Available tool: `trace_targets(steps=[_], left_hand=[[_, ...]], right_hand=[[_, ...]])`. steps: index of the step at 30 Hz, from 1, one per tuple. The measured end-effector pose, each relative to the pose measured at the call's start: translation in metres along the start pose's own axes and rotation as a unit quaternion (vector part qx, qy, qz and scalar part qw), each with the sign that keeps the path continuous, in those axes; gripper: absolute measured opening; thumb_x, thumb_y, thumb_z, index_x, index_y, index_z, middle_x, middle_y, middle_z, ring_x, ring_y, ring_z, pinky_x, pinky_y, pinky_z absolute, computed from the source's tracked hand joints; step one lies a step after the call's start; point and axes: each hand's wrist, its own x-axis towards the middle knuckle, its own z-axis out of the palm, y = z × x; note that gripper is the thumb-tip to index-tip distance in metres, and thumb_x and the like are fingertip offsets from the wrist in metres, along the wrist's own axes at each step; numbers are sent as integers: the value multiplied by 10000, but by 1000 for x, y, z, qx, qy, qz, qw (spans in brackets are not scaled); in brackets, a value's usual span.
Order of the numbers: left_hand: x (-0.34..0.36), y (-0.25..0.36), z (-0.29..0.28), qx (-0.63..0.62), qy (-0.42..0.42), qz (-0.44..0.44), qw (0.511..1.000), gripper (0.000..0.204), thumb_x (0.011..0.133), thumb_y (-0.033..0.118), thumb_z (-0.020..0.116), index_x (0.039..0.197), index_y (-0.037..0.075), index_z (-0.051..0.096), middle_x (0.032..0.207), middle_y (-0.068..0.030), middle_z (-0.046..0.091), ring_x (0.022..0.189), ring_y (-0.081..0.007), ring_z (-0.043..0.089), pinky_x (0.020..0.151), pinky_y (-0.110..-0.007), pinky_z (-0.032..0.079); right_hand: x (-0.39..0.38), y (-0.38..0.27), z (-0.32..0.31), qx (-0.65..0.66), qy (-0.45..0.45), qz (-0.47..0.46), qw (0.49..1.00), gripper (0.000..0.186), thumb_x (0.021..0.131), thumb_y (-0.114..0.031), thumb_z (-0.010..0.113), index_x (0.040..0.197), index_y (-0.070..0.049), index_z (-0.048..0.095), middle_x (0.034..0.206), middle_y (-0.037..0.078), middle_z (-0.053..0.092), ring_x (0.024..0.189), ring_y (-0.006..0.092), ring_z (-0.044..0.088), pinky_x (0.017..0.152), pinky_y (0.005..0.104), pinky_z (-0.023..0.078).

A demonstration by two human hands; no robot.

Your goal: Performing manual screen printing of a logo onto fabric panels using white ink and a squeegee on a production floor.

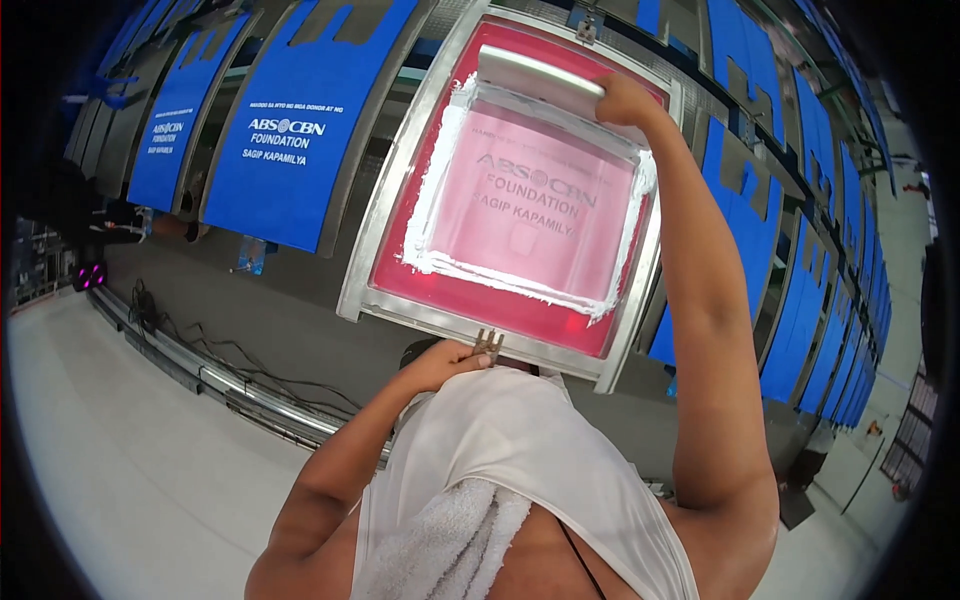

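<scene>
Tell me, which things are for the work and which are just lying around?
For the work:
right hand, gripping a silver bar
left hand, on a metal bracket
framed pink screen with white paste
blue sheets, probably

Just about, seemingly:
dark cables
white towel, draped on the person

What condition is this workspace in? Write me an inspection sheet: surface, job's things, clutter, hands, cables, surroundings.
Surface: a metal frame with a pink screen covers the middle.
Job's things: white paste borders the screen's lettered area; a silver squeegee-like tool lies across its far end; blue fabric pieces are spread in rows on both sides.
Clutter: a small bluish see-through thing at left, kind unclear.
Hands: right hand grips the tool's right end; left hand pinches a metal fitting at the frame's near edge.
Cables: dark cables beside a silver rail at left.
Surroundings: pale floor.
</scene>
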Motion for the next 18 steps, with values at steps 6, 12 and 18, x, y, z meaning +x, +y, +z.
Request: trace_targets(steps=[6, 12, 18], left_hand=[[-23, 29, 9, 1, 29, 30, 999, 371, 929, 347, 556, 751, 31, 636, 609, 27, 528, 569, -52, 474, 536, -207, 398], [-18, 26, 15, 21, 34, 26, 999, 376, 929, 355, 552, 732, 44, 631, 599, 23, 528, 555, -66, 477, 515, -219, 386], [2, 15, 26, 162, 110, -46, 980, 408, 923, 379, 545, 756, 20, 640, 617, 1, 573, 552, -83, 498, 529, -255, 419]], right_hand=[[-93, -63, 14, -3, -9, 55, 998, 563, 612, -85, 562, 1171, -105, 615, 1051, 187, 642, 997, 336, 604, 880, 384, 480], [-269, -170, 65, 32, 4, 37, 999, 379, 626, -8, 612, 994, -92, 639, 909, 87, 638, 881, 269, 598, 763, 411, 481], [-284, -152, 78, 64, 52, 44, 996, 422, 615, -42, 662, 1033, -58, 609, 921, 121, 639, 849, 304, 585, 747, 427, 470]])
